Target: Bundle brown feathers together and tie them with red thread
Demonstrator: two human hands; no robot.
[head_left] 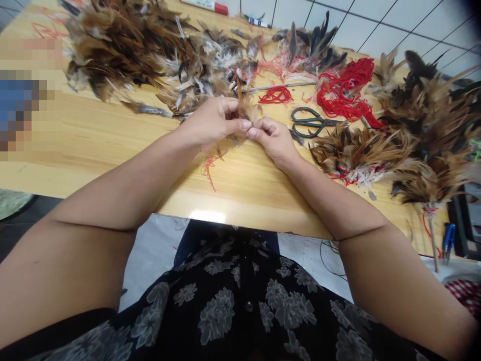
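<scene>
Both my hands meet over the middle of the wooden table. My left hand pinches a small brown feather bunch whose tips point up and away. The fingers of my right hand are closed at the base of that bunch, against my left thumb; what they pinch is too small to make out. Black-handled scissors lie just right of my hands. Beyond them are a small coil of red string and a large red string bundle. Red thread scraps lie nearer me.
A big heap of brown feathers covers the back left. Tied feathers lie at the right, beside a feather duster with a stick. Blue snips are at the right edge, and a red marker is at the back.
</scene>
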